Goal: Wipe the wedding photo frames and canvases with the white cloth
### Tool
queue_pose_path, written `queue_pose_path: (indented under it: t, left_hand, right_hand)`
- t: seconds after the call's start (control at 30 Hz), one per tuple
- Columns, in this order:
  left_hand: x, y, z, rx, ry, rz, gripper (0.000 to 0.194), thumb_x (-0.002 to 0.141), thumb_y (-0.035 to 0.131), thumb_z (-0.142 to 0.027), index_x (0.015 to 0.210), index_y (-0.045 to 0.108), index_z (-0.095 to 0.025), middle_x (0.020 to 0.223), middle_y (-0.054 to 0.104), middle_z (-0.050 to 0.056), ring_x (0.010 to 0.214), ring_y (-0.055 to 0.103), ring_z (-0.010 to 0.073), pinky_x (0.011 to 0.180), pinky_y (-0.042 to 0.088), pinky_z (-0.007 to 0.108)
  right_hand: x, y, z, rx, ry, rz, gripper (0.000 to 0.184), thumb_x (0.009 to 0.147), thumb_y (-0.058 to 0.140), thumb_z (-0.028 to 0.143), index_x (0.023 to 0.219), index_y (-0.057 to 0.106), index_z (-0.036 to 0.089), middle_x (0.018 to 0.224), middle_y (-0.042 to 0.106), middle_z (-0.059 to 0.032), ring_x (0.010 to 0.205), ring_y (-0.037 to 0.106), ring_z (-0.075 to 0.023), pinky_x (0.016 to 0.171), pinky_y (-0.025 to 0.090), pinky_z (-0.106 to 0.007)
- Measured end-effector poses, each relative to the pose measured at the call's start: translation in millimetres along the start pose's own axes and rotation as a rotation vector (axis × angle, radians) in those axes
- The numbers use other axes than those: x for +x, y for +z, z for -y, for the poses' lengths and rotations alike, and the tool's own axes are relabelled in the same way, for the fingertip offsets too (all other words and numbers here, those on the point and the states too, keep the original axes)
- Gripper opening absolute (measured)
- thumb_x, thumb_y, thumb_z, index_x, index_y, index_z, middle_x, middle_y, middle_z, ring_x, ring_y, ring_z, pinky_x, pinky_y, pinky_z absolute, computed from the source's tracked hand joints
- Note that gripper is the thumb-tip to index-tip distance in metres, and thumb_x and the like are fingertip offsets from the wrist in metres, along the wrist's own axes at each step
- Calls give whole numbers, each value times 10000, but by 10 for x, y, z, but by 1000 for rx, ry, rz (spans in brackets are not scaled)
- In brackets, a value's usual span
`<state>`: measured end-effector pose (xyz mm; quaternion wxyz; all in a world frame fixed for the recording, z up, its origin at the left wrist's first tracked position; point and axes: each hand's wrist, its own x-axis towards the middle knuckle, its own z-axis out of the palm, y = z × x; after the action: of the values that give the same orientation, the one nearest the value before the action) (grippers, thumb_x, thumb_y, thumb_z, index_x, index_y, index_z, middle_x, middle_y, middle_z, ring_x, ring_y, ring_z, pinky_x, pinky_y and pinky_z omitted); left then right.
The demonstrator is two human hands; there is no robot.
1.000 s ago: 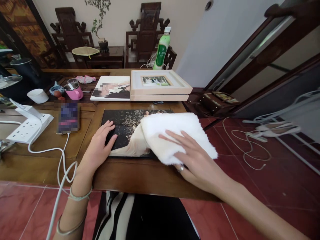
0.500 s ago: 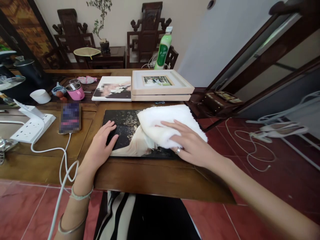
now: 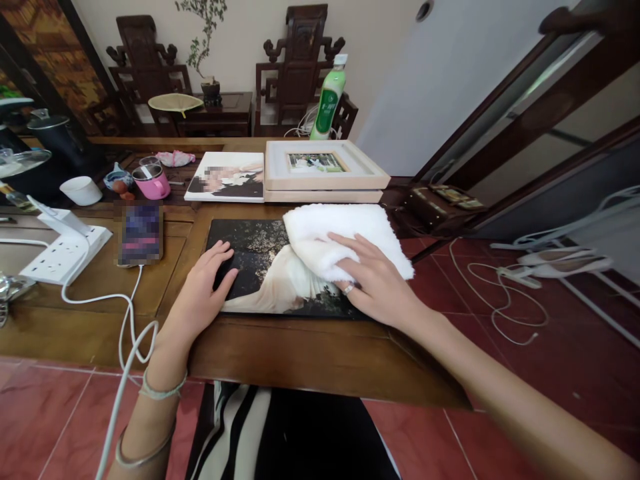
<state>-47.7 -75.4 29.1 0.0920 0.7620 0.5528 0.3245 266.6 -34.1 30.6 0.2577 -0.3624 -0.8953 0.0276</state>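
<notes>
A dark photo panel (image 3: 255, 243) lies flat on the wooden table, printed with a pale flowing gown against black. My left hand (image 3: 204, 283) rests open on the panel's left edge, thumb apart from the fingers. Over the panel's right part spreads a fluffy white cloth (image 3: 353, 223), its near side folded under my right hand (image 3: 380, 283). That hand has hold of the cloth, fingers pressed on it and a ring on one finger. The panel's right end is hidden beneath cloth and hand.
Behind the panel are a white-edged photo print (image 3: 230, 193), stacked pale wooden frames (image 3: 370, 175) and a green bottle (image 3: 330, 100). To the left are a phone (image 3: 141, 233) on a cable, a power strip (image 3: 70, 253), a pink mug (image 3: 156, 187) and a white cup (image 3: 81, 192).
My right hand and the cloth have shifted slightly away from me, and the cloth's left edge has moved right, baring more of the gown and the dark lower part. My left hand stays put.
</notes>
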Motion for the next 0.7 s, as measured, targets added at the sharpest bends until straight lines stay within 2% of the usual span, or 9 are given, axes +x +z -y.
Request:
queue_pose_path:
  t: [0.2, 0.33, 0.47, 0.7]
  left_hand:
    - [121, -139, 33, -5, 1, 6, 330, 965, 480, -320, 1213, 600, -139, 1396, 576, 177, 1369, 480, 264, 1150, 374, 505]
    - [163, -281, 56, -6, -4, 6, 342, 964, 483, -321, 1213, 601, -118, 1394, 574, 187, 1372, 476, 267, 1156, 370, 491]
    - [171, -311, 55, -6, -12, 14, 331, 965, 479, -331, 1209, 602, -145, 1399, 574, 172, 1375, 472, 267, 1153, 371, 504]
    - [110, -246, 22, -5, -8, 6, 336, 962, 479, -333, 1210, 602, -143, 1393, 579, 173, 1369, 480, 268, 1151, 374, 504]
  right_hand:
    - [-118, -215, 385, 33, -48, 57, 220, 740, 488, 40, 774, 613, 217, 1444, 541, -109, 1417, 371, -316, 1144, 295, -640]
    - [-102, -325, 595, 43, -76, 95, 226, 749, 470, 30, 761, 598, 215, 1469, 512, -106, 1441, 324, -312, 1131, 311, -649]
    - [-79, -325, 611, 74, -81, 79, 239, 713, 480, 28, 753, 612, 223, 1454, 530, -92, 1429, 349, -307, 1129, 319, -641]
    - [-35, -248, 476, 67, -104, 59, 262, 699, 480, 38, 782, 643, 226, 1445, 538, -90, 1410, 383, -307, 1134, 321, -633]
